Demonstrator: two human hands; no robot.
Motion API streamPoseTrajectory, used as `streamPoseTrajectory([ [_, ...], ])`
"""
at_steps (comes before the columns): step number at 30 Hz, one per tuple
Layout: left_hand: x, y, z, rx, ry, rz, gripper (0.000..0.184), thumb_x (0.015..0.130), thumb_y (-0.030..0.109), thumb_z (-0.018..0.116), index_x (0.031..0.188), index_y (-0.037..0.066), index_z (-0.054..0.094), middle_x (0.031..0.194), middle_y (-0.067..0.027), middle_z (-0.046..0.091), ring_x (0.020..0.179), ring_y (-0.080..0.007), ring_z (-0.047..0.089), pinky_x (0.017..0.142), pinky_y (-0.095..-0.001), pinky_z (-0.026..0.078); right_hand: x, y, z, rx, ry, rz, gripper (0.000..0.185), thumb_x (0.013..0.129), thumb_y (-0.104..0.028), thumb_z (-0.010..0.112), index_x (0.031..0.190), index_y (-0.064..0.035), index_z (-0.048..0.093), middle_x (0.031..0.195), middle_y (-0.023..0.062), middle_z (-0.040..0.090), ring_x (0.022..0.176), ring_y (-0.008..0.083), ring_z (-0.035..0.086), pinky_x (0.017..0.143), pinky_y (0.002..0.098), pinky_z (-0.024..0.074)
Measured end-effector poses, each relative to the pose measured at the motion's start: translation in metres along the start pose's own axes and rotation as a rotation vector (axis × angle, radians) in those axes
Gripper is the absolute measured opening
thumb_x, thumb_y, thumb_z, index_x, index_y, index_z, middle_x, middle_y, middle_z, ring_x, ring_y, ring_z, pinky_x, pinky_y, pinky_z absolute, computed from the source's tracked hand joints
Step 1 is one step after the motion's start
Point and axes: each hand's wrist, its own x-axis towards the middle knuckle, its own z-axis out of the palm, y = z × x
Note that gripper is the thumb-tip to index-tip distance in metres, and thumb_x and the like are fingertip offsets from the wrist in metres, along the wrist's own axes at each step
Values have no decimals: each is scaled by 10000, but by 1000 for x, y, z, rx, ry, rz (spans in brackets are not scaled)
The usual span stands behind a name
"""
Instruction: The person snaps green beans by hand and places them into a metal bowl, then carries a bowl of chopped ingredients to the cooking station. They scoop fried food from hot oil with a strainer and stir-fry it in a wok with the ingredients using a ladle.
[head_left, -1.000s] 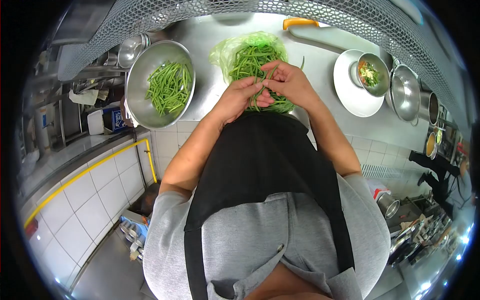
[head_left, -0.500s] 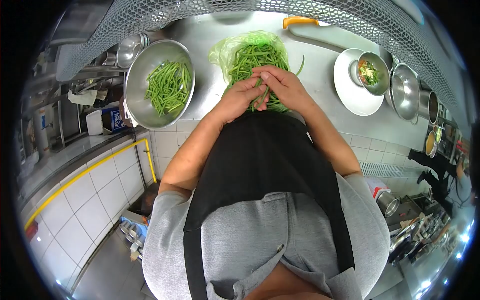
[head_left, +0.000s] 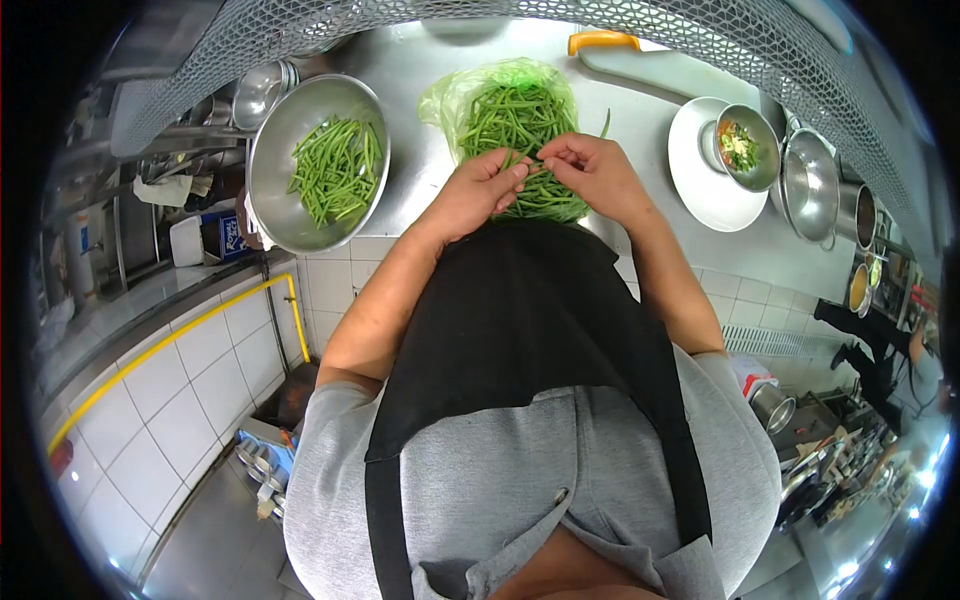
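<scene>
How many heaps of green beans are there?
2. One heap lies in the big steel bowl on the left; the other heap, partly hidden by the left hand and right hand, lies in the plastic bag.

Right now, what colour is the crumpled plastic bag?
The bag is pale green, best in head view.

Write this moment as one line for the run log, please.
left hand: holding green beans | right hand: pinching at their end | beneath: plastic bag of more beans | left: steel bowl of loose beans
</scene>
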Motion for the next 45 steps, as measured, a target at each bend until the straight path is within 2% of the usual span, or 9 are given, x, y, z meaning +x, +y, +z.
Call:
streamPoseTrajectory([
  [6,-1,0,0,383,48,29,219,1082,276,592,1058,69,658,760,62,502,673,-47,433,598,-235,374,-4,-10,2,-329,-71,-105,120,976,-111,630,975,-9,693,815,44,708,729,124,646,682,296,522],
  [9,3,-7,-3,496,51,84,233,1078,282,597,1054,59,661,768,51,528,692,-57,459,620,-252,397,2,3,8,-410,104,-128,142,986,-118,596,953,-2,672,821,59,709,732,158,660,688,328,530],
  [12,0,-2,-5,451,110,112,249,1080,289,594,1068,51,666,773,44,535,707,-62,468,639,-260,405,7,12,-1,70,162,1,150,991,-125,591,996,-8,683,808,46,695,741,150,654,689,332,525],
  [15,1,-4,-8,458,149,83,254,1081,293,593,1083,51,669,764,45,527,703,-65,463,643,-262,405,-2,2,-14,-58,11,18,134,983,-108,608,1023,-15,695,805,37,684,745,146,653,689,324,526],
  [27,-1,-7,-7,453,136,94,230,1076,274,606,1061,49,656,756,35,537,694,-69,472,631,-266,417,-4,8,2,-305,-109,-70,194,903,-132,713,1055,-13,700,851,113,684,752,195,659,707,343,536],
  [30,3,-13,-12,375,176,106,217,1073,262,615,1080,48,651,769,33,546,698,-69,479,636,-267,426,-11,5,0,-228,-44,-72,194,939,-112,707,1106,-14,691,874,65,667,745,109,604,699,288,518],
  [33,4,-14,-13,358,158,72,215,1071,259,619,1100,48,651,781,33,549,703,-68,483,640,-261,426,-12,7,-2,-192,-35,-60,192,944,-111,712,1112,-19,696,897,70,667,753,115,610,709,283,523],
  [36,2,-12,-8,478,162,148,214,1070,258,623,1102,50,657,784,36,549,705,-61,480,638,-253,421,-8,11,2,-191,-5,-104,187,931,-142,706,1071,-18,705,899,125,697,755,215,666,720,352,547],
  [45,0,-6,-5,483,-6,10,184,1058,235,632,1069,56,675,804,31,602,706,-61,492,641,-252,423,-9,14,6,-247,-103,-117,84,886,-84,673,947,-29,655,808,115,650,701,212,624,662,352,503],
])
